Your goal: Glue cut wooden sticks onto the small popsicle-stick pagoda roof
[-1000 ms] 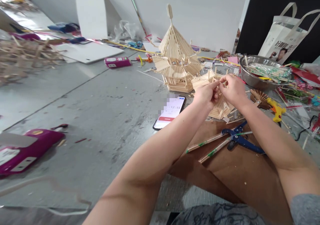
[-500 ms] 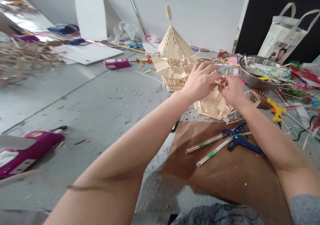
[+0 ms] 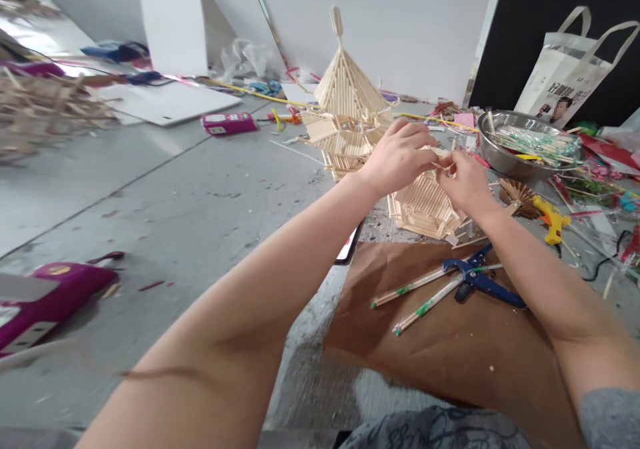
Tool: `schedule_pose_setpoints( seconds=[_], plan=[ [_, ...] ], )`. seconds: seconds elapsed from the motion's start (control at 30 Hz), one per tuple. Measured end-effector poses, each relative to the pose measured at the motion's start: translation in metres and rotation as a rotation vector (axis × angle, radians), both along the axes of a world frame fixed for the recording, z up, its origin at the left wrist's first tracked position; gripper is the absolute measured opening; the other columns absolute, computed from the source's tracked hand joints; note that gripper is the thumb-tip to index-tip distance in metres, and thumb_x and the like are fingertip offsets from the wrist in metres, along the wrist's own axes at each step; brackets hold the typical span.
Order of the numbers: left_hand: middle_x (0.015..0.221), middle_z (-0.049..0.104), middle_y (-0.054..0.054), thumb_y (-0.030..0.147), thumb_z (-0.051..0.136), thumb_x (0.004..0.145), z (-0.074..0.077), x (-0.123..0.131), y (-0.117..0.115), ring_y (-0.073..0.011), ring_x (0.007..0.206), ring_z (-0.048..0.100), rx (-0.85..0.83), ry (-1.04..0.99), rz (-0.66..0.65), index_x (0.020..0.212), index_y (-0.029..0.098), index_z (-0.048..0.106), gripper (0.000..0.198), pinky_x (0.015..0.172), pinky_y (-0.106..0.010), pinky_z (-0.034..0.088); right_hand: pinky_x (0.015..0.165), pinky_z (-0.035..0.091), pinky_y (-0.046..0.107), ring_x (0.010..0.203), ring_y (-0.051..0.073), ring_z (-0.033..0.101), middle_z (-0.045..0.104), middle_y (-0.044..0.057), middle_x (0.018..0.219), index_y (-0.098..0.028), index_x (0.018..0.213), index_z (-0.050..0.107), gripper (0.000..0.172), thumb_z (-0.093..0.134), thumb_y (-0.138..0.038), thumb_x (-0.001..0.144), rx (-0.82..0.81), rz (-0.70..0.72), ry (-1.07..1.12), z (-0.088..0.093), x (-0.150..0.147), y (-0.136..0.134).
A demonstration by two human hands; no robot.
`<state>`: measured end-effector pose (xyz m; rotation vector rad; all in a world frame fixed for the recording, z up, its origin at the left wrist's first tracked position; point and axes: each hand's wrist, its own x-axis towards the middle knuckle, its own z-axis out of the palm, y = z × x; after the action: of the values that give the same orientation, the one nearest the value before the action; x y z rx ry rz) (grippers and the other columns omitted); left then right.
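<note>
- Flat brown paper sheet (image 3: 425, 349): nearest the person.
- Low, pale-wood, slatted stick model (image 3: 425, 204): just beyond sheet, below both hands. Likely light, stiff, fragile at joints; hold by base, spare thin sticks.
- Grip: left hand (image 3: 400, 157), right hand (image 3: 465, 179) fingertips close together; can't tell if clamped on anything.

Arms (image 3: 240, 296) extended forward; left fingers (image 3: 419, 138) arched, right fingers (image 3: 453, 160) pinched.

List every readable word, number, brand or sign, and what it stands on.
No text reads clearly.
White bag: dark characters, too small and blurred to read.
Near magenta device: round yellow mark, blurred.
Shirt: dark scribbles, no legible words.
Phone: mostly covered, no text visible.
</note>
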<state>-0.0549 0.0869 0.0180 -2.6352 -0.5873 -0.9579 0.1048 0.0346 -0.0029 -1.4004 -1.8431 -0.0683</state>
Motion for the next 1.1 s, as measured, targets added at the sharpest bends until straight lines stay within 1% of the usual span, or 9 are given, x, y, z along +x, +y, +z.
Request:
schedule_pose_setpoints(
  seconds=[0.13, 0.23, 0.43, 0.6, 0.77, 0.87, 1.0, 1.1],
  plan=[
    [0.097, 0.065, -0.002, 0.033, 0.053, 0.085, 0.002, 0.001, -0.001, -0.0206, 0.108, 0.05, -0.014, 0.022, -0.01, 0.08, 0.024, 0.065, 0.015, 0.098, -0.042, 0.032, 0.067, 0.041, 0.033, 0.071, 0.016, 0.054, 0.059, 0.003, 0.075, -0.02, 0.076, 0.051, 0.005, 0.053, -0.021, 0.072, 0.012, 0.021, 0.018, -0.001, 0.001, -0.001],
    [0.092, 0.065, -0.001, 0.032, 0.05, 0.087, 0.004, 0.001, -0.001, -0.0203, 0.107, 0.05, -0.015, 0.043, -0.016, 0.079, 0.024, 0.064, 0.018, 0.097, -0.041, 0.032, 0.067, 0.042, 0.032, 0.07, 0.015, 0.053, 0.057, 0.002, 0.075, -0.02, 0.075, 0.05, 0.007, 0.054, -0.02, 0.07, -0.005, 0.017, 0.051, 0.0, 0.001, -0.004],
    [0.085, 0.064, 0.0, 0.029, 0.045, 0.089, 0.006, 0.002, -0.003, -0.0205, 0.107, 0.05, -0.003, 0.068, -0.005, 0.074, 0.023, 0.063, 0.024, 0.096, -0.041, 0.035, 0.062, 0.04, 0.03, 0.063, 0.013, 0.049, 0.052, -0.001, 0.067, -0.021, 0.07, 0.046, 0.008, 0.053, -0.02, 0.067, -0.054, -0.007, 0.124, 0.002, 0.005, -0.01],
    [0.085, 0.066, 0.0, 0.028, 0.045, 0.089, 0.008, 0.003, -0.003, -0.0216, 0.11, 0.05, -0.018, 0.063, -0.013, 0.07, 0.022, 0.061, 0.025, 0.097, -0.043, 0.035, 0.06, 0.038, 0.028, 0.058, 0.011, 0.044, 0.049, -0.002, 0.064, -0.022, 0.066, 0.042, 0.009, 0.051, -0.019, 0.066, -0.06, 0.007, 0.126, 0.003, 0.006, -0.011],
    [0.087, 0.067, 0.0, 0.031, 0.043, 0.09, 0.007, 0.004, 0.0, -0.0219, 0.112, 0.05, -0.026, 0.047, -0.036, 0.066, 0.02, 0.061, 0.032, 0.098, -0.045, 0.035, 0.059, 0.037, 0.029, 0.057, 0.012, 0.044, 0.048, -0.002, 0.062, -0.022, 0.064, 0.042, 0.01, 0.051, -0.019, 0.066, -0.101, 0.002, 0.132, 0.005, 0.006, -0.012],
    [0.089, 0.067, 0.0, 0.032, 0.042, 0.09, 0.007, 0.004, 0.001, -0.0221, 0.113, 0.05, -0.026, 0.033, -0.044, 0.064, 0.02, 0.06, 0.034, 0.098, -0.045, 0.035, 0.059, 0.036, 0.029, 0.057, 0.012, 0.043, 0.047, -0.003, 0.062, -0.022, 0.065, 0.04, 0.012, 0.052, -0.019, 0.065, -0.098, 0.006, 0.14, 0.004, 0.005, -0.012],
    [0.09, 0.067, 0.0, 0.034, 0.041, 0.09, 0.007, 0.004, 0.002, -0.0222, 0.113, 0.049, -0.025, 0.045, -0.054, 0.066, 0.02, 0.061, 0.035, 0.099, -0.046, 0.034, 0.06, 0.036, 0.029, 0.059, 0.013, 0.045, 0.046, -0.003, 0.062, -0.023, 0.065, 0.038, 0.019, 0.056, -0.026, 0.066, -0.065, -0.015, 0.148, 0.002, 0.002, -0.011],
    [0.092, 0.068, 0.0, 0.034, 0.041, 0.09, 0.007, 0.004, 0.003, -0.0222, 0.114, 0.049, -0.018, 0.042, -0.06, 0.066, 0.02, 0.061, 0.034, 0.099, -0.046, 0.033, 0.062, 0.035, 0.03, 0.06, 0.013, 0.045, 0.046, -0.003, 0.062, -0.023, 0.065, 0.037, 0.019, 0.055, -0.029, 0.069, -0.047, -0.046, 0.148, 0.001, -0.001, -0.01]
  ],
)
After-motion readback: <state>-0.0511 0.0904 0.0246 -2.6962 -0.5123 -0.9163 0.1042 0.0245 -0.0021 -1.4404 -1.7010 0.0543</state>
